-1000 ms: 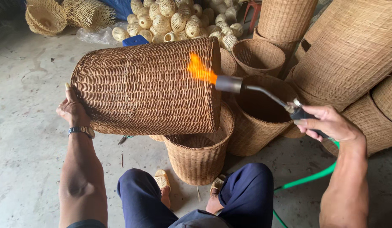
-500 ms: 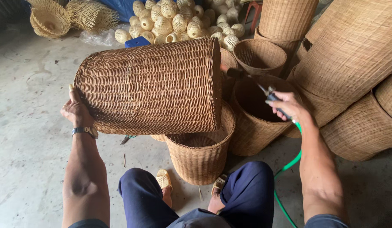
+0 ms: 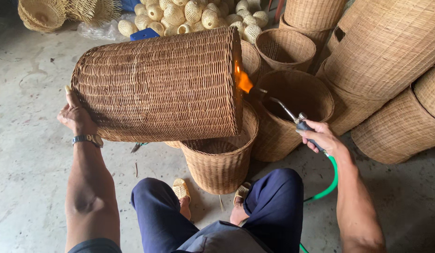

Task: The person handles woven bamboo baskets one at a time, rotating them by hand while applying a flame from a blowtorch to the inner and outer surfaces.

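Torch on basket rim: scorch risk if the flame dwells.
Nearest, right hand [image 3: 320, 138] grips the gas torch [image 3: 292, 117], green hose [image 3: 330, 180] trailing by the knee; a snag could jerk the flame [image 3: 243, 80]. Left hand [image 3: 77, 117] is clasped on the base of the tipped wicker basket [image 3: 161, 86], which lies on an upright basket [image 3: 222, 159]. Stacked baskets [image 3: 390, 51] crowd right and rear; open floor [image 3: 25, 154] left.
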